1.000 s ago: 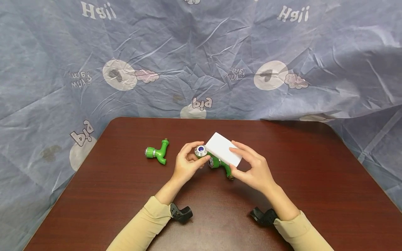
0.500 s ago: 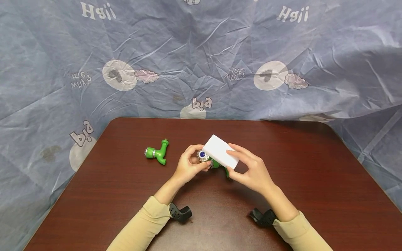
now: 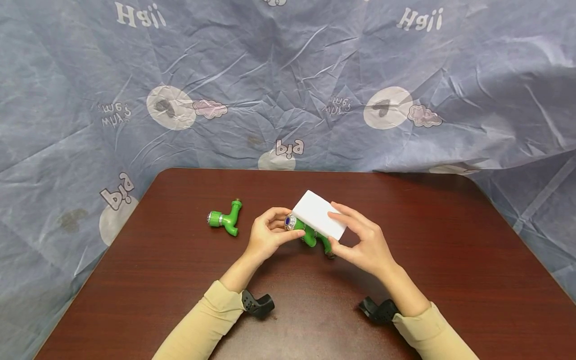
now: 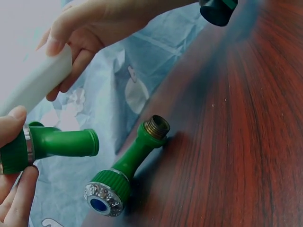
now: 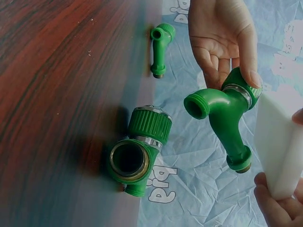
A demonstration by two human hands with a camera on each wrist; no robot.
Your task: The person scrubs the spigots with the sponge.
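My left hand (image 3: 264, 236) grips a green faucet (image 5: 225, 113) by its ribbed knob, thumb on one side and fingers on the other. The faucet is held up off the table, its spout and threaded inlet bare in the right wrist view. My right hand (image 3: 363, 242) pinches a white sponge block (image 3: 318, 215) between thumb and fingers. The sponge lies along the faucet's knob, and in the head view it covers part of the faucet's body. Below the hands, a second green faucet (image 4: 135, 156) rests on the table, partly hidden in the head view.
A third green faucet (image 3: 229, 219) lies on the dark red-brown table (image 3: 148, 280), left of my hands. Behind the table hangs a wrinkled blue-grey printed cloth (image 3: 288, 90). Both wrists wear black camera mounts (image 3: 258, 304).
My left hand has turned the faucet, so its blue-centred cap faces more to the left and the spout shows. The sponge dipped down-left, then came back up-right along the knob.
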